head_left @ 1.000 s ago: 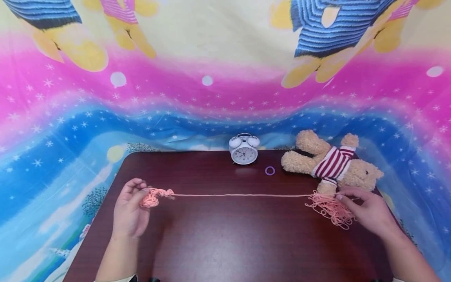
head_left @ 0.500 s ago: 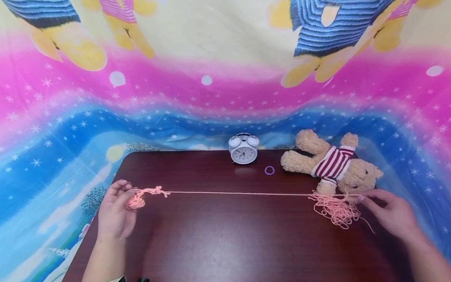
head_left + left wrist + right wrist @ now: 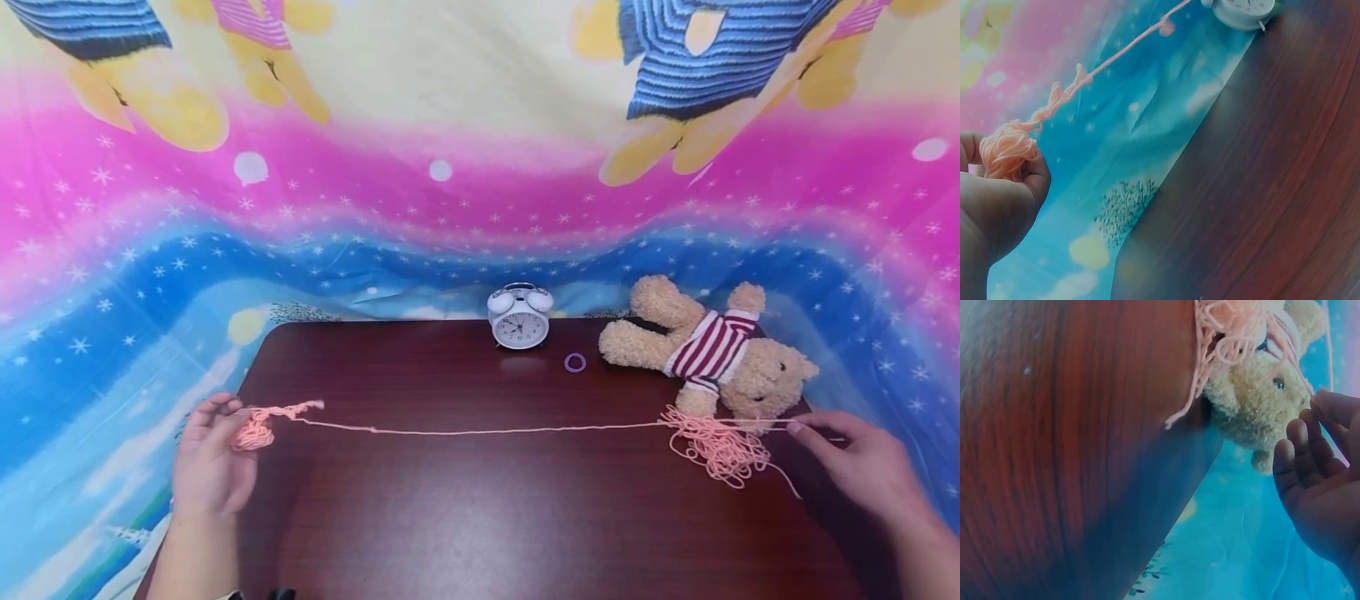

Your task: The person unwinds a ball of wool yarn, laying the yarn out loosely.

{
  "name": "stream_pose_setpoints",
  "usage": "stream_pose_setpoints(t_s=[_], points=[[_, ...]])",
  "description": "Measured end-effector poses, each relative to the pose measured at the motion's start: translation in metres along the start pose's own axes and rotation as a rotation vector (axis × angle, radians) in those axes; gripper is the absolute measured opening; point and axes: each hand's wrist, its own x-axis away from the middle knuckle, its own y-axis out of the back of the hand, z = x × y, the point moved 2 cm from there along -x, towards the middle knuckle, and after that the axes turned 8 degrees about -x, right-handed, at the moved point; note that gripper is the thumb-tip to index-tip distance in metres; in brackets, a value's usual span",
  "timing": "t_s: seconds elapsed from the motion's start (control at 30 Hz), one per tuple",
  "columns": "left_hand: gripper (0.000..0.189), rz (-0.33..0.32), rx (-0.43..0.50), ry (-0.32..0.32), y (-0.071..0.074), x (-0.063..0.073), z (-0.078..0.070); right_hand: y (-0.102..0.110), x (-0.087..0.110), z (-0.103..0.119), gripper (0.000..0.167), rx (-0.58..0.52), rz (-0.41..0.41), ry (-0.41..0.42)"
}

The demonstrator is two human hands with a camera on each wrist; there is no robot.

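Observation:
A strand of peach-pink yarn [image 3: 480, 432] stretches across the table between the two hands, sagging slightly. On the left, my left hand [image 3: 215, 467] holds a small wad of the yarn [image 3: 1010, 152] in its fingers, a knotted bit trailing from it. My right hand [image 3: 862, 467] pinches the strand between thumb and forefinger, as the right wrist view also shows, with the other fingers [image 3: 1297, 447] loosely bent. Just left of that hand is a loose tangle of yarn [image 3: 720, 454], a free end dangling from it.
A teddy bear [image 3: 712, 354] in a striped sweater lies on its back at the table's far right, behind the tangle. A white alarm clock [image 3: 520, 317] stands at the back edge, with a purple ring [image 3: 575, 362] beside it. Patterned cloth [image 3: 442, 217] hangs behind the brown table [image 3: 480, 517].
Both hands have moved apart, the left one farther left and the right one farther right. The strand between them has lengthened and gone from taut to slightly slack.

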Motion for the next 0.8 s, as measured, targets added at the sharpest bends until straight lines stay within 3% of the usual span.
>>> stream_pose_setpoints(t_s=[0.27, 0.57, 0.8], points=[[0.025, -0.027, 0.093, -0.010, 0.029, -0.009, -0.011, 0.003, 0.003, -0.012, 0.039, 0.013, -0.022, -0.043], [0.029, -0.151, 0.119, 0.028, 0.066, -0.020, -0.030, 0.008, 0.006, -0.018, 0.042, 0.056, -0.005, -0.054], [0.031, -0.219, 0.181, 0.030, 0.082, -0.021, -0.042, 0.010, 0.006, -0.022, 0.043, 0.090, -0.010, -0.067]])
